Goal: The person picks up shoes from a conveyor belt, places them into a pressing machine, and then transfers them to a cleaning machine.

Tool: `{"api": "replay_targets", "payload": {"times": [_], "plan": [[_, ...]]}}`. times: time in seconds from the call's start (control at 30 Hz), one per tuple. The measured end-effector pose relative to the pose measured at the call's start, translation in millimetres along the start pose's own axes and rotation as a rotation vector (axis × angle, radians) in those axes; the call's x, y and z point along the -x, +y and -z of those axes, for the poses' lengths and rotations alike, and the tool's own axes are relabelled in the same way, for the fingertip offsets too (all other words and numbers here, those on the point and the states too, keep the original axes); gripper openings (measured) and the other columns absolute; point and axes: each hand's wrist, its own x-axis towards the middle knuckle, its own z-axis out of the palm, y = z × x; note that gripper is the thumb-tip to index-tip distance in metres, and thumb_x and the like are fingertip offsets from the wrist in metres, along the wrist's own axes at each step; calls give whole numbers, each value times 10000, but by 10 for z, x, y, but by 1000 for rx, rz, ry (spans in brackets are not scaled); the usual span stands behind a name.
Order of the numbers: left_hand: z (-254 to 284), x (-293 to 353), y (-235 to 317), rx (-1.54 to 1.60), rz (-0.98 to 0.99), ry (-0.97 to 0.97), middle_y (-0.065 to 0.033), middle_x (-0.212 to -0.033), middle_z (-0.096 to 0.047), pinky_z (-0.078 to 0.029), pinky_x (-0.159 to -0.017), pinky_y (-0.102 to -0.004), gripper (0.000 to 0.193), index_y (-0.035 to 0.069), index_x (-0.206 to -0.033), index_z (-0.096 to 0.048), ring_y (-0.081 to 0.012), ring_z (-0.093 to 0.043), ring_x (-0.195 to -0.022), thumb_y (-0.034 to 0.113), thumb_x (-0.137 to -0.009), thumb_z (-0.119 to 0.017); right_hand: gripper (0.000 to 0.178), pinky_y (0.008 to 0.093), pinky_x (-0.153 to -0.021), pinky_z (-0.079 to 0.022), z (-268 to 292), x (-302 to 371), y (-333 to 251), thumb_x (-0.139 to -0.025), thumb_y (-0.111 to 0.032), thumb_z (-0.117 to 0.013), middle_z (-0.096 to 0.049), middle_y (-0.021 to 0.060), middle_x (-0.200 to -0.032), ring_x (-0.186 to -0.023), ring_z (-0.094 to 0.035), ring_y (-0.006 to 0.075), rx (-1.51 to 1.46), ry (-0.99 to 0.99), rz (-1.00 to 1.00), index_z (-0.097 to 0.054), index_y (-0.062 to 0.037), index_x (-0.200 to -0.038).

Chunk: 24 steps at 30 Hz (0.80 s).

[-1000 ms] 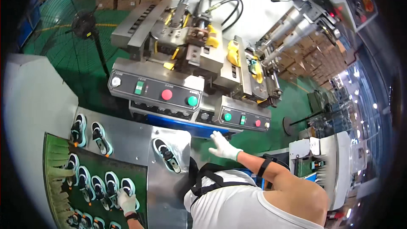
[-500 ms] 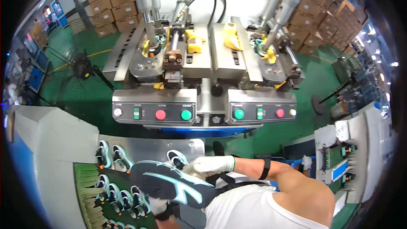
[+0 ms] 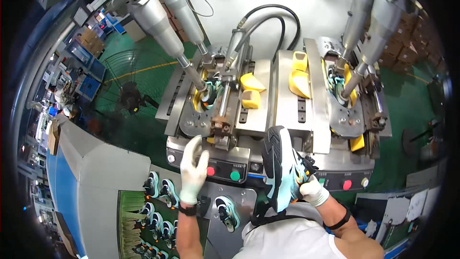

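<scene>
A sneaker (image 3: 279, 170) with a black and light-blue sole stands toe-up in front of the press. My right hand (image 3: 314, 192), in a white glove, is closed on its upper side. My left hand (image 3: 193, 169), also gloved, holds nothing; its fingers are apart and reach over the left control panel (image 3: 222, 163), near the red button (image 3: 210, 171). Another sneaker (image 3: 227, 213) lies on the metal shelf (image 3: 247, 200) below. In the left press station a shoe (image 3: 210, 95) sits under a metal rod; the right station holds another shoe (image 3: 338, 85).
Several sneakers (image 3: 165, 229) stand on the green conveyor (image 3: 132, 211) at lower left. Yellow blocks (image 3: 250, 99) rest on the press's middle plates. A caged fan (image 3: 129, 96) stands at left. Stacked cartons (image 3: 405, 38) are at far right.
The sneaker went from lying sole-up low in front of me to toe-up farther right, in my right hand. My left hand left it and rose to the left panel. My view shifted too.
</scene>
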Motion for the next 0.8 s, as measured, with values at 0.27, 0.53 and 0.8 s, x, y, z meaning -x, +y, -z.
{"api": "replay_targets", "payload": {"times": [0.27,0.53,0.8], "plan": [[-262,-1813,-1154,-550,-170,-100,-248,-1295,-561,-428,-1040,-408,510,-52,-1330,-497,-395,-544,-1214,195,-910,-648,818,407,-1022,-488,423,-308,60,-773,-147,-794,-552,120,-1367,-1220,-575,264,14,184,87,-377,-24,-1466],[-1030,-2700,-1545,-773,32,-89,-298,-1158,-618,-464,-978,-448,616,3,-1347,-473,-450,-576,-1136,257,-837,-707,811,357,-1067,-394,406,-42,94,-808,-69,-769,-546,73,-1377,-1235,-533,183,219,306,190,-336,8,-1489],[-871,-3239,-1507,-861,138,-261,-263,-1082,-665,-506,-903,-472,519,-2,-1117,-544,-425,-637,-1035,346,-793,-750,767,371,-1114,-352,131,-224,61,-807,13,-652,-501,88,-1431,-1300,-475,191,165,439,109,-328,2,-1502]]}}
